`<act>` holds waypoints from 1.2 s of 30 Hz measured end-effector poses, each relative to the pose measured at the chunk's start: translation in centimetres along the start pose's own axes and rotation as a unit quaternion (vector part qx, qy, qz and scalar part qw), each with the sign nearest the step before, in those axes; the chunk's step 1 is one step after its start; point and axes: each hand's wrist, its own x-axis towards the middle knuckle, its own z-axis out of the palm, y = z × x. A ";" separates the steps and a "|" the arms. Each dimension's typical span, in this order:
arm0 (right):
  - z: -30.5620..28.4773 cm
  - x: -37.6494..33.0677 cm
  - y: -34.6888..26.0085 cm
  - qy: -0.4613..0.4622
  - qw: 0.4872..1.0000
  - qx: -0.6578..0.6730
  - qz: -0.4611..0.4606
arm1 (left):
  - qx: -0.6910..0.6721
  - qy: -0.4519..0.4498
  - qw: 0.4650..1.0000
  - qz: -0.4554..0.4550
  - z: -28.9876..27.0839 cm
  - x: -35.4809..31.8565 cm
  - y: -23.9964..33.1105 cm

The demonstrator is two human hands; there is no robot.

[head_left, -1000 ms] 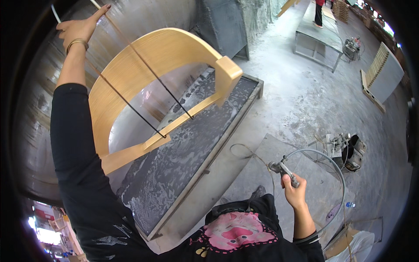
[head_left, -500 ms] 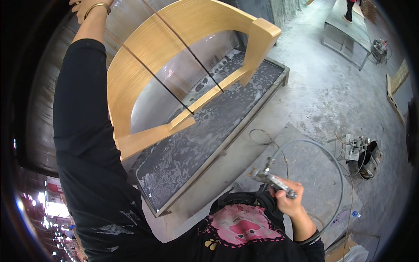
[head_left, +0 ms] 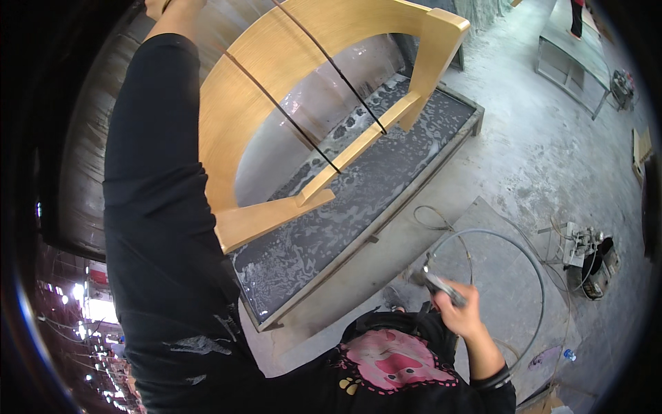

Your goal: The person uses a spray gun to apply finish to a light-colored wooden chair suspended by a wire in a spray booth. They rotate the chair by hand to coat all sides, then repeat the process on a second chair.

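Swinging nearer across the frames, the curved wooden frame point(head_left: 276, 90) hangs above the wet tray point(head_left: 358, 207); left hand point(head_left: 162, 5) (grip unclear) stays raised; right hand point(head_left: 465, 310) clenches a spray gun point(head_left: 434, 281).

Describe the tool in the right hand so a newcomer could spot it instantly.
Start at the long shallow metal tray of dark, marbled liquid under the curved pale-wood frame. Below its right side, the right hand grips a small grey metal spray gun. A thin grey hose loops from it over the floor.

tool point(head_left: 440, 285): grey, slim (hose attached) | pose: tilted | place: right grip
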 end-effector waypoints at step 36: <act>-9.3 13.3 -45.9 0.229 0.887 -0.260 -0.306 | 0.008 -0.721 0.678 -0.145 -14.9 -60.4 -47.9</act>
